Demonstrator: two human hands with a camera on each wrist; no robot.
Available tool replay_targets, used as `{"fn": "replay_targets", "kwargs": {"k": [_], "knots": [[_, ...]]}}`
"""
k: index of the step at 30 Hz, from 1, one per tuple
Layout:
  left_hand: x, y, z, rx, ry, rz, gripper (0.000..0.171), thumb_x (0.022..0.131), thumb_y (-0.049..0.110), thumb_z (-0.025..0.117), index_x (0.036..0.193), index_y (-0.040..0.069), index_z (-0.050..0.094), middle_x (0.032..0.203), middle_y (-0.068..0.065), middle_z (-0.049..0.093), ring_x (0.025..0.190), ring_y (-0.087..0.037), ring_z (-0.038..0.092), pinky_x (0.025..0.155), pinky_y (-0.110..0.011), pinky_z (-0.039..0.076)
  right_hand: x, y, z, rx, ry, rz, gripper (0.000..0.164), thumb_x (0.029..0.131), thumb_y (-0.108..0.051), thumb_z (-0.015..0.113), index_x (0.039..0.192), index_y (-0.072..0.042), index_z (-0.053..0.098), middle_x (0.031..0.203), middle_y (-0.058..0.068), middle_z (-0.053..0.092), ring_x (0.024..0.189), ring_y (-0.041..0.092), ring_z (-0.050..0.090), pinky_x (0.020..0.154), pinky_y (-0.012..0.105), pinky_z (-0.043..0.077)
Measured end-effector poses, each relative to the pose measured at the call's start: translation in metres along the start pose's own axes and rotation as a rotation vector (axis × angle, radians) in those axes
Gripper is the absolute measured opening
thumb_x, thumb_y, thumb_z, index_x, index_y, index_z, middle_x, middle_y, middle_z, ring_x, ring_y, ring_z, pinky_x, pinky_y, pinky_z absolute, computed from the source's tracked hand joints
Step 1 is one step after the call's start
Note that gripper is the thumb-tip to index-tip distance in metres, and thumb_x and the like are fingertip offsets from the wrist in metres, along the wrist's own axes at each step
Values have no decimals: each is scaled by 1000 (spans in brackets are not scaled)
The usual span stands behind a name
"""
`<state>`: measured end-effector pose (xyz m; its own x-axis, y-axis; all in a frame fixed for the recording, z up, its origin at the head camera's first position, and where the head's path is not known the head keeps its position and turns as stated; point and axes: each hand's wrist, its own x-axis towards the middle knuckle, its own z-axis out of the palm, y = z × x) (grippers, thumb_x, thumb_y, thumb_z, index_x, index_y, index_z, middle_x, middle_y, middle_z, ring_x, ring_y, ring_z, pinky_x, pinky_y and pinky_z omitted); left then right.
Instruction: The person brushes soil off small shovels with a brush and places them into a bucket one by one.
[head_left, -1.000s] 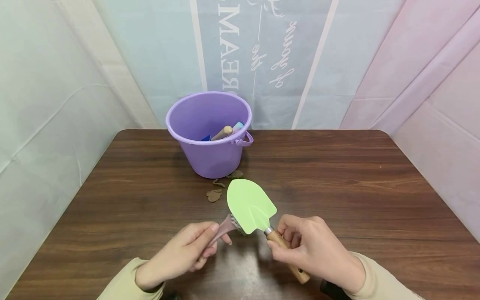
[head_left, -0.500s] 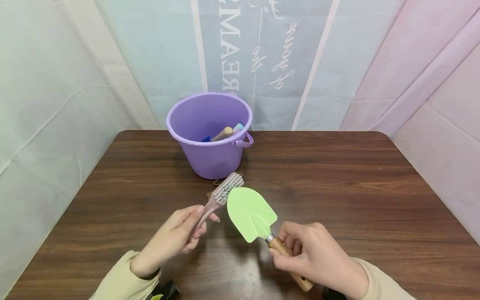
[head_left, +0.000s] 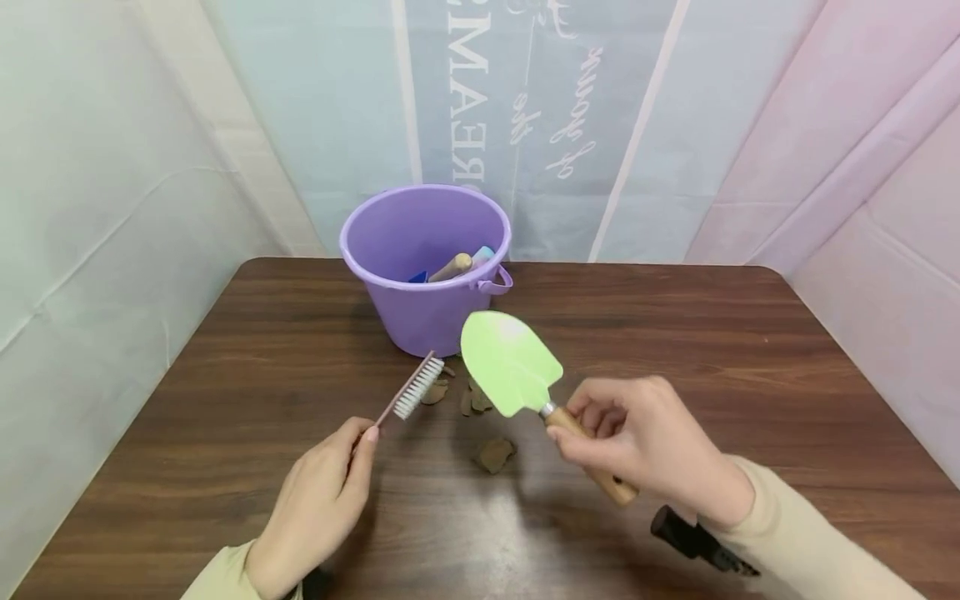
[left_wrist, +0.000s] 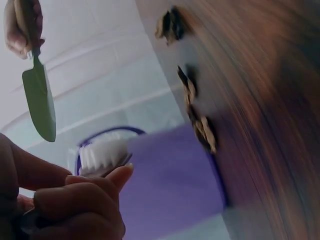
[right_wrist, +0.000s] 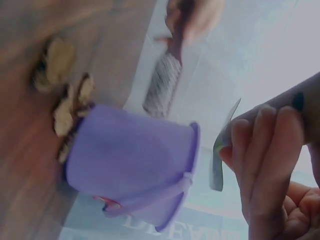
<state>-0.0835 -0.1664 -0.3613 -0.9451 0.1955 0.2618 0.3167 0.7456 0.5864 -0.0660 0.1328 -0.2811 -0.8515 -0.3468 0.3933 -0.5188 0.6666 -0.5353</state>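
Note:
My left hand [head_left: 318,496] grips the thin handle of a pinkish brush [head_left: 412,390], its white bristles facing right. In the right hand [head_left: 645,437] is the wooden handle of a light green hand trowel [head_left: 510,362], raised above the table with its blade pointing up and left. Brown dried leaf pieces [head_left: 495,456] lie on the table below the trowel, and more dry leaves [left_wrist: 200,127] lie close to the bucket in the left wrist view. Brush and trowel are apart. The right wrist view shows the trowel blade [right_wrist: 218,160] edge-on.
A purple bucket [head_left: 431,321] stands at the back of the brown wooden table [head_left: 675,333]. Inside it are a wooden handle [head_left: 453,267], a light blue item and a dark blue item. A printed curtain [head_left: 555,125] hangs behind the table.
The brush has swung away from the trowel, to the left, and turned so its bristles face right. The trowel has risen toward the bucket, uncovering leaf pieces on the table.

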Motion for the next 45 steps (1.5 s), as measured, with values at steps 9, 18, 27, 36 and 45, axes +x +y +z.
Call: {"fn": "replay_targets", "kwargs": {"k": [9,18,27,36,45], "knots": [[-16,-13,-1,47,21,-44,21,97,26,48,97,11,63,58,8,36,45,0,27,39,-19,25,78,5,-39,-124,-158,137,20,82,-36,68,71,-19,67,57,-9,62,46,6,54,48,23,47],[-26,-19,-2,79,66,-56,14,93,22,55,98,12,63,61,11,37,47,2,26,40,-18,25,163,3,-35,-184,-322,264,22,77,-35,71,69,-15,70,50,2,60,43,17,59,51,30,51],[-39,-10,-1,84,50,-87,11,92,23,58,98,15,62,64,13,40,48,3,27,42,-19,26,233,0,-21,-385,-525,206,32,75,-29,67,48,-14,60,40,-6,52,43,11,53,53,24,37],[-44,-8,1,115,62,-109,10,90,24,60,98,18,62,62,14,35,47,3,24,42,-18,24,268,10,9,-498,-563,242,30,69,-31,70,52,-16,51,42,-9,47,46,7,47,55,22,41],[-48,-12,3,120,91,-111,7,87,24,64,94,25,61,60,16,31,47,4,22,43,-18,21,272,24,30,-533,-603,249,29,69,-31,71,53,-15,52,46,-7,48,52,11,50,57,24,43]]}}
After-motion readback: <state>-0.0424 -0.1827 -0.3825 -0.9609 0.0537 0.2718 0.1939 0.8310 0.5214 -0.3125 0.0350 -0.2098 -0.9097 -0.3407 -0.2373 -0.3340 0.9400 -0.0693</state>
